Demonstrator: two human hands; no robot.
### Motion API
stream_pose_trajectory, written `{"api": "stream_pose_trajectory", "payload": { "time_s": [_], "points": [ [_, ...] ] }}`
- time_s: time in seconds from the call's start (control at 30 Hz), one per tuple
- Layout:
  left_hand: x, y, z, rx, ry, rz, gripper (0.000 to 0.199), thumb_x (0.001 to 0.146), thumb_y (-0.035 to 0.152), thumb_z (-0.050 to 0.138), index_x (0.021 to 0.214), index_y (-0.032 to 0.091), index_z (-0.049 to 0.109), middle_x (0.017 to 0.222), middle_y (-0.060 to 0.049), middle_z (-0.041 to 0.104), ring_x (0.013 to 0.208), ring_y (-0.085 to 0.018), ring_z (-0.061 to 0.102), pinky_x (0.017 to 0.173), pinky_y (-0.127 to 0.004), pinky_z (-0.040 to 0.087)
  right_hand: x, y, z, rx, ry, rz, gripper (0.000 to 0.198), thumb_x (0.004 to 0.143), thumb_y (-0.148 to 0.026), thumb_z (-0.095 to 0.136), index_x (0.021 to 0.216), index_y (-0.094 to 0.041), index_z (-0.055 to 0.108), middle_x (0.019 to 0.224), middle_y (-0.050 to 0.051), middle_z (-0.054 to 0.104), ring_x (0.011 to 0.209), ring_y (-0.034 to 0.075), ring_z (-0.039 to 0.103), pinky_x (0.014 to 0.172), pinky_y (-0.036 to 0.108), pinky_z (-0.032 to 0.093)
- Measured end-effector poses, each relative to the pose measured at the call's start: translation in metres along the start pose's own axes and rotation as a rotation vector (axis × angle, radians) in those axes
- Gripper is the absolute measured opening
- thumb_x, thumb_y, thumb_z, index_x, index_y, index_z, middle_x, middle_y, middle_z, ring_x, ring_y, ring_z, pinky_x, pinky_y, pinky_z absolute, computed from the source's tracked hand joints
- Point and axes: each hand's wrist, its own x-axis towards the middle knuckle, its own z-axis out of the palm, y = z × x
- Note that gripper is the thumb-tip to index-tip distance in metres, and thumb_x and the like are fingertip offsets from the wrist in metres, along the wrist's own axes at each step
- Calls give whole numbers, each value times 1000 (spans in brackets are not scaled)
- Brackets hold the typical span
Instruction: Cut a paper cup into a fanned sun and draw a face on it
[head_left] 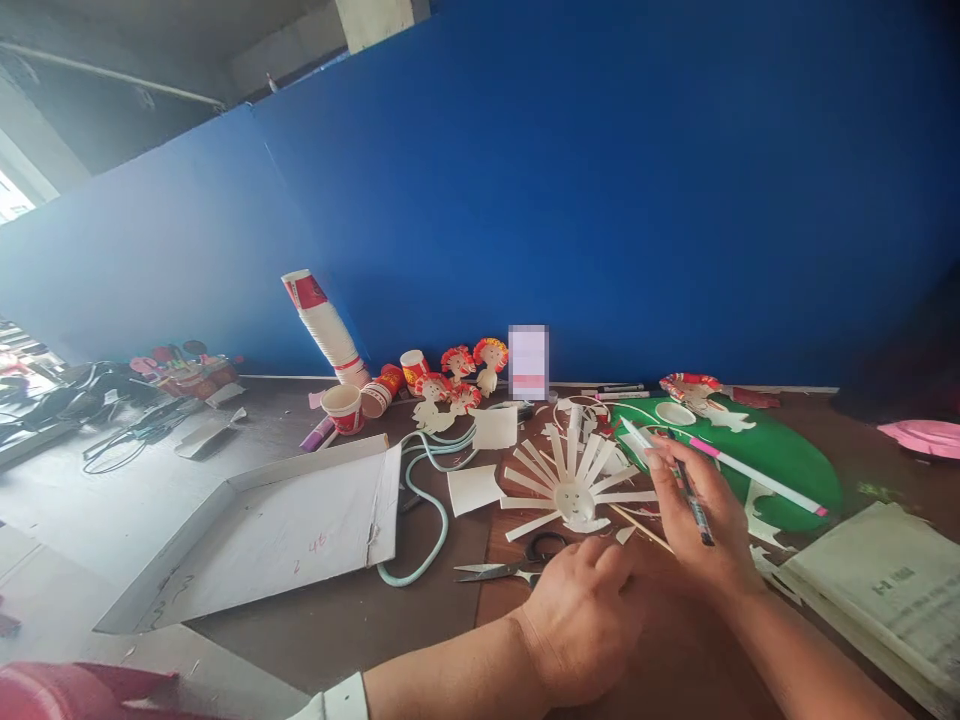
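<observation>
My left hand [581, 615] rests at the front of the table with its fingers curled; whatever they hold, if anything, is hidden. A dark marker pen [694, 500] lies in my right hand [701, 515], whose thumb and fingers are closed. A pale, pointed piece [634, 432] sticks out past those fingertips; I cannot tell what it is. Just beyond both hands lies a paper cup cut into spread strips [536, 480], with a small face drawn on its round base [575, 502]. Scissors [499, 572] with dark handles lie beside my left hand.
A shallow white box lid [300, 520] lies left, beside a pale cable [431, 550]. Behind stand stacked paper cups [326, 325] and several cut-cup figures [491, 362]. A green disc [795, 465] bears a white-and-pink marker [757, 478]. Papers [885, 590] lie right; a blue partition [600, 180] rises behind.
</observation>
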Motion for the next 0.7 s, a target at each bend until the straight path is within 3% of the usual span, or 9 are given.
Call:
{"api": "stream_pose_trajectory", "payload": {
  "time_s": [0.2,0.4,0.53,0.7],
  "points": [
    [-1,3,11,-4,94,234,12,87,23,52,79,17,57,77,-1,55,68,-16,52,52,-27,37,2,11,9,-79,-248,-29,37,86,-49,53,113,-25,56,109,8,69,101,26,64,85,40,49],
    [-2,5,26,-7,188,339,11,83,17,55,73,17,61,70,-3,59,61,-15,53,45,-26,32,10,3,19,-119,-255,-124,42,81,-53,57,109,-21,57,97,10,71,88,28,67,79,41,50],
    [-1,9,22,-90,112,303,15,83,14,54,72,18,63,73,-5,64,64,-16,56,46,-26,35,10,-4,21,-58,-296,-87,37,78,-50,61,104,-22,58,87,7,71,84,26,67,77,39,50],
    [-2,16,8,-228,-48,148,23,88,16,48,80,22,68,78,-7,68,69,-19,61,53,-27,41,3,-6,23,138,-335,139,34,79,-45,63,104,-23,55,84,4,71,79,23,69,72,37,52]
  ]
}}
